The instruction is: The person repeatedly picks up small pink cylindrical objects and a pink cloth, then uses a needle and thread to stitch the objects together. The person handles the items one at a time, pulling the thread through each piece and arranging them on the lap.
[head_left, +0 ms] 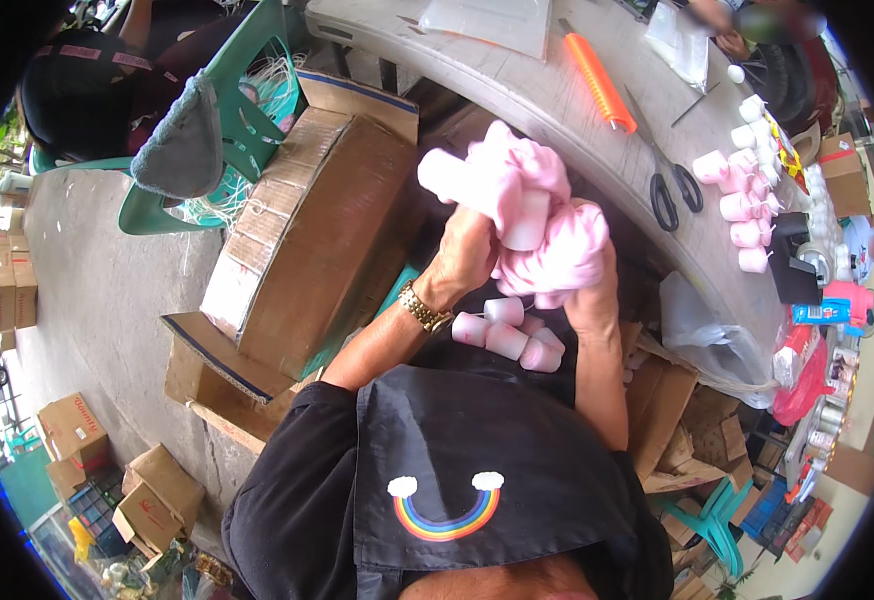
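Note:
A bunched pink cloth [532, 165] is held up in front of my chest between both hands. My left hand [464, 255], with a gold watch [423, 307] on its wrist, is closed on the cloth's left side. A pale candle [527, 222] lies in the folds, between the hands. Another pale candle [441, 175] sticks out at the cloth's upper left. My right hand [595, 302] is closed around the lower right bundle of cloth; its fingers are partly hidden. Several pink and white candles [506, 340] rest on my lap, just below the hands.
A grey table [477, 60] curves along the far right side. On it lie black-handled scissors [665, 190], an orange tool [597, 80], a plastic bag [679, 45] and several pink candles [742, 207]. A large cardboard box [302, 220] stands at my left, near a green chair [252, 90].

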The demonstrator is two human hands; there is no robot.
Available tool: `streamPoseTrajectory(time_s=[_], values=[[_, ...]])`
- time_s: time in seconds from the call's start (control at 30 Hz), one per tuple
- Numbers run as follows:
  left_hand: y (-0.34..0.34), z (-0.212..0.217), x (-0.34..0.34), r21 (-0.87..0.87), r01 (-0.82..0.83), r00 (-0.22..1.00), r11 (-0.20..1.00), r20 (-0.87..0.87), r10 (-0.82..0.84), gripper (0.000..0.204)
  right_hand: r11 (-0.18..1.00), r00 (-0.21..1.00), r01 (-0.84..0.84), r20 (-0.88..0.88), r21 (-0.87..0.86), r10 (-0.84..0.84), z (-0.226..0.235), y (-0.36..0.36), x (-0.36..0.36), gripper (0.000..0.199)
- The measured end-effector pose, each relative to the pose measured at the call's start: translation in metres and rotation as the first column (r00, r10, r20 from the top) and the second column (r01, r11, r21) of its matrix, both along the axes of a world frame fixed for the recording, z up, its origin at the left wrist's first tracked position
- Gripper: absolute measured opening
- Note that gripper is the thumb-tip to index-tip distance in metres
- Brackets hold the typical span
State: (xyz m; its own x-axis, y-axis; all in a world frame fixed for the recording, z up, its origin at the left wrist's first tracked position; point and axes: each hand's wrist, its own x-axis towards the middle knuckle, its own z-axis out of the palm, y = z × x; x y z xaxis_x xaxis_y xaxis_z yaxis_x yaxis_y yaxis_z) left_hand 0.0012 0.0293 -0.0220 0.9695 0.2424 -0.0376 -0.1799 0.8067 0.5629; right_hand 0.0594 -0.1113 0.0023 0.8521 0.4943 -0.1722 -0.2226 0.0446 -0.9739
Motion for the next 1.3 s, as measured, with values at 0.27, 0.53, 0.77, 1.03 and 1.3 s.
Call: streamPoseTrajectory(time_s=[0.27,0.53,0.77,1.03,1.3], values=[[0.012,0.004,0.005,0.762,0.271,0.96,0.589,-0.165,-0.227,0.053,0.997,0.995,-0.04,0.089,0.063,0.035,0.012,0.009,-0.011,0.054],[-0.014,-0.014,0.008,0.846,0.063,0.987,0.53,0.024,-0.156,0.04,0.92,0.958,0.215,0.114,0.327,-0.264,0.001,0.017,-0.014,0.032],[-0.02,-0.012,0.012,0.709,-0.073,0.996,0.701,0.015,0.089,0.056,0.907,0.931,0.3,0.116,0.296,-0.346,-0.003,0.011,-0.008,0.008],[-0.002,-0.01,0.039,0.402,-0.108,0.993,0.909,0.082,0.082,0.013,0.961,0.981,0.136,0.101,0.241,-0.164,-0.017,0.007,-0.011,0.041],[0.029,0.013,0.026,0.343,0.272,0.961,0.899,-0.144,-0.236,0.028,0.891,0.973,0.2,0.024,0.408,-0.23,-0.013,-0.003,0.009,0.047]])
